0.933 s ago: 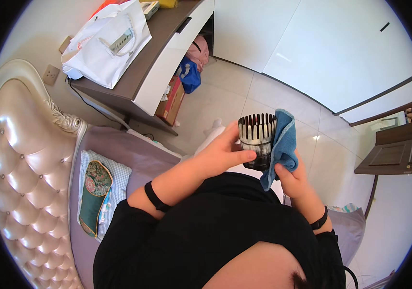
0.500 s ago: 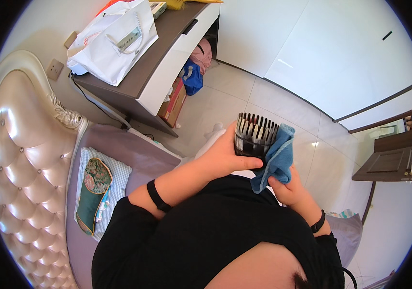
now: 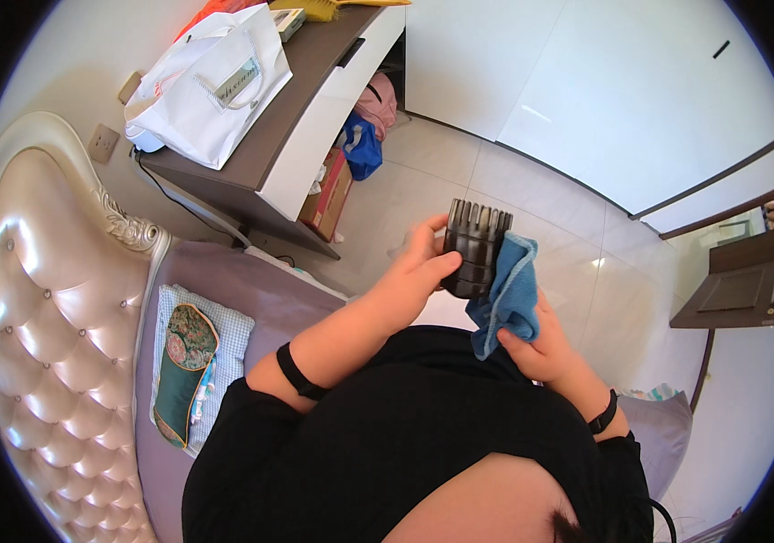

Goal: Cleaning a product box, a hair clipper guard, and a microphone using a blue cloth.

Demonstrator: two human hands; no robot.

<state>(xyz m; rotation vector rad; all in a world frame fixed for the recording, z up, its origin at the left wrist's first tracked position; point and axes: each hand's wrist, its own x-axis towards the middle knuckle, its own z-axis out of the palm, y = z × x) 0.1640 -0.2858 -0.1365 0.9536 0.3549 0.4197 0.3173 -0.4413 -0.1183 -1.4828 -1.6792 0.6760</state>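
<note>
My left hand (image 3: 425,271) is closed round the left side of a dark, glossy, cup-shaped object with upright prongs (image 3: 474,258). Its prongs point away from me, and I cannot make out its exact kind. My left thumb lies across its near side. On the right, my right hand (image 3: 536,339) grips a blue cloth (image 3: 512,294), thumb on the near face and the other fingers mostly hidden behind. The folded cloth lies against the right side of the pronged object.
A bed with a tufted headboard (image 3: 52,353) is at the left, with a checked pillow (image 3: 233,328) and a green eye mask (image 3: 179,389). Farther off, a white paper bag (image 3: 201,90) stands on a brown desk (image 3: 310,90). White cabinet doors (image 3: 577,90) span the back.
The pronged object has turned so its side faces me more and its inside shows less. My left fingers have shifted up along it, while the cloth has moved slightly left.
</note>
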